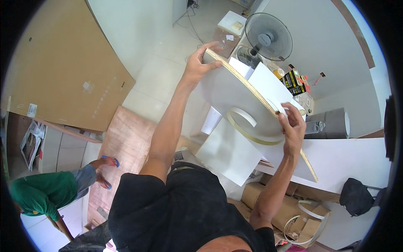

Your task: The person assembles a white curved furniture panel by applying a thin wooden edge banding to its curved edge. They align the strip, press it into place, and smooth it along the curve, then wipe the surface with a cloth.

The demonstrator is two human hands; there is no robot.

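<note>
A large white-faced board (235, 88) with a raw plywood edge is tilted up in front of me. My left hand (198, 67) grips its far left end, thumb on the near face and fingers over the edge. Farther along the same edge, my right hand (292, 126) is closed with thumb and fingers around a thin edge-banding strip (263, 142). A pale end of the strip shows by those fingertips, and the rest loops down in front of the board. How much of the strip touches the edge is hard to tell.
A standing fan (268, 35), black boxes (294, 82) and a grey roll (329, 124) stand beyond the board. Below it lies a white panel (231, 151). At left are a brown sheet (71, 63) and a person in a green shirt (46, 191). Cardboard (256, 195) lies lower right.
</note>
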